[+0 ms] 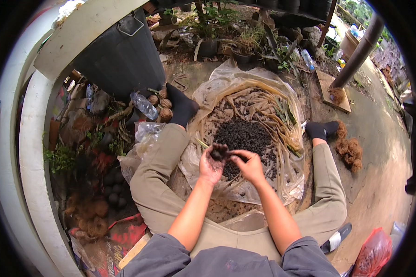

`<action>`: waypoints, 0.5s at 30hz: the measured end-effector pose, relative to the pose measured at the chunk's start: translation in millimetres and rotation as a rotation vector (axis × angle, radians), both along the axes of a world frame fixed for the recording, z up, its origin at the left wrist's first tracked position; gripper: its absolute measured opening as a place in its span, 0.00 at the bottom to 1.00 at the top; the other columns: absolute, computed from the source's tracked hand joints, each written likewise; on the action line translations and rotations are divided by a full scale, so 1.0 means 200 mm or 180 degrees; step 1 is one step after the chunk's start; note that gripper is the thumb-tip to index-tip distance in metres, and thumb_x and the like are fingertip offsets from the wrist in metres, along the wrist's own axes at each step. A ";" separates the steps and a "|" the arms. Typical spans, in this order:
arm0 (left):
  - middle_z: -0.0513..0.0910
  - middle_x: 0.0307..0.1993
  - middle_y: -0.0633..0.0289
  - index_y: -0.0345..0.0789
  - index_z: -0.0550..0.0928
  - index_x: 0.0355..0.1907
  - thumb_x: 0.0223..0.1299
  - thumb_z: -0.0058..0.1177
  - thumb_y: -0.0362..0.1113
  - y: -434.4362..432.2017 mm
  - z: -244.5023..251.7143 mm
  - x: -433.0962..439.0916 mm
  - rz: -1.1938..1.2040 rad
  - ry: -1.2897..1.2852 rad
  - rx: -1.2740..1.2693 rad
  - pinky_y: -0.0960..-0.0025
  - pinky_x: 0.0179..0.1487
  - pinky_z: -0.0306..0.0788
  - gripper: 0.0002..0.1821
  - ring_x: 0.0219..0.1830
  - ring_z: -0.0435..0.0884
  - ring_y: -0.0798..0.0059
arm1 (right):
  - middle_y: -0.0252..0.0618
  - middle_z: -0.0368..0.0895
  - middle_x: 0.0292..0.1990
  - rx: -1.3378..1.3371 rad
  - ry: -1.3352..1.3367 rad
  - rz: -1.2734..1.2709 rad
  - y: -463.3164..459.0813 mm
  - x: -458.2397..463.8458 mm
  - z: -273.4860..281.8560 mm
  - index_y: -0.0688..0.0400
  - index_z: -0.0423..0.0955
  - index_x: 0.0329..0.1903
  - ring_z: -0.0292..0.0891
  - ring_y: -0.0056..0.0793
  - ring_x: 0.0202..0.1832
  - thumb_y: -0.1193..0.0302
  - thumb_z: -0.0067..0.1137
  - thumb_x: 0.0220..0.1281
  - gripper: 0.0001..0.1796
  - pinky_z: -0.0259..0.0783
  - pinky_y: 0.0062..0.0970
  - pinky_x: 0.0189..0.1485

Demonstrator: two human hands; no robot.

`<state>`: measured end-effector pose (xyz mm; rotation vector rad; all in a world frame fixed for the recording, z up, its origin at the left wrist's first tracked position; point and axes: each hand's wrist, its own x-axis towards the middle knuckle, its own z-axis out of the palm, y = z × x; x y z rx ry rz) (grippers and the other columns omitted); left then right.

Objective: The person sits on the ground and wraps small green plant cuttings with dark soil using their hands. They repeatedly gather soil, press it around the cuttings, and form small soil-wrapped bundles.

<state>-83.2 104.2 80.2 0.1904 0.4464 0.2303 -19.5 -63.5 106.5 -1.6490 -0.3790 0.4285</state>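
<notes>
My left hand is palm up with soil-stained fingers curled around a dark clump of soil. At its right, my right hand has thumb and forefinger pinched near the left fingertips; whether something thin is between them cannot be told. Both hands are over the near edge of a pile of dark crumbly soil, which lies on a crumpled, soil-stained clear plastic sheet between my spread legs. A thin pale green stalk sticks out beside the left hand. Green leaf strips lie on the sheet's right side.
Brown fibre balls lie beyond my right foot, with more fibre at lower left near dark round balls. A plastic bottle and brown husked balls lie by my left foot, below a dark bin. A pole stands at right.
</notes>
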 end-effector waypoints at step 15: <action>0.69 0.30 0.69 0.39 0.76 0.36 0.80 0.38 0.74 0.02 0.11 -0.03 -0.0907 -0.0047 0.0530 0.75 0.29 0.57 0.37 0.27 0.62 0.80 | 0.47 0.81 0.44 -0.2751 -0.1950 0.0566 -0.02 -0.21 -0.47 0.61 0.81 0.40 0.84 0.50 0.49 0.74 0.63 0.63 0.05 0.84 0.47 0.48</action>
